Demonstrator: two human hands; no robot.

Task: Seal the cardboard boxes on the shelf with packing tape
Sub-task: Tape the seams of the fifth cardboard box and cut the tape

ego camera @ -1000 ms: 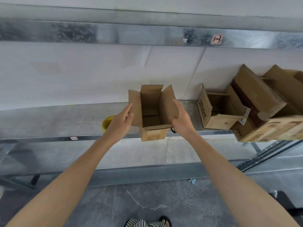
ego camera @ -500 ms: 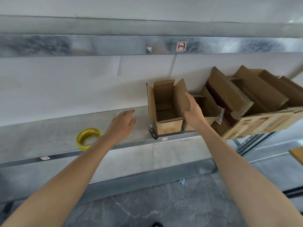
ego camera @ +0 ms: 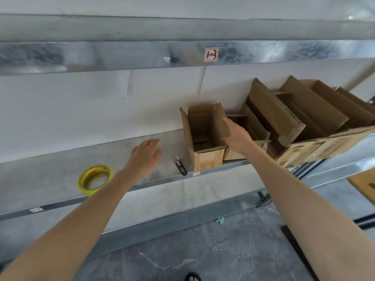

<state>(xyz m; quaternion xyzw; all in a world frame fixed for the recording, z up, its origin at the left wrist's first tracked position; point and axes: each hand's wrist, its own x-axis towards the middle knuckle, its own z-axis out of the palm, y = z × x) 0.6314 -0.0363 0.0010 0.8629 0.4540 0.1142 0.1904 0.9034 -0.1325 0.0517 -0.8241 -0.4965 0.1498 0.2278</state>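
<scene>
Cardboard box (ego camera: 205, 138) stood open-topped at front edge of shelf (ego camera: 50, 175), flaps up. Right hand (ego camera: 237, 136) laid against right flap; fingers blurred, grip cannot be told. Left hand (ego camera: 145, 155) held released above shelf, between tape roll (ego camera: 95, 177) and snips (ego camera: 180, 165). Risk: box tipped off edge if flap is pushed unsupported.

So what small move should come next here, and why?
Probably fold the flaps shut before reaching for tape. The small cardboard box stands with its flaps up, the right hand touches its right flap, and the open left hand holds nothing. The yellow tape roll lies untouched on the shelf.
</scene>
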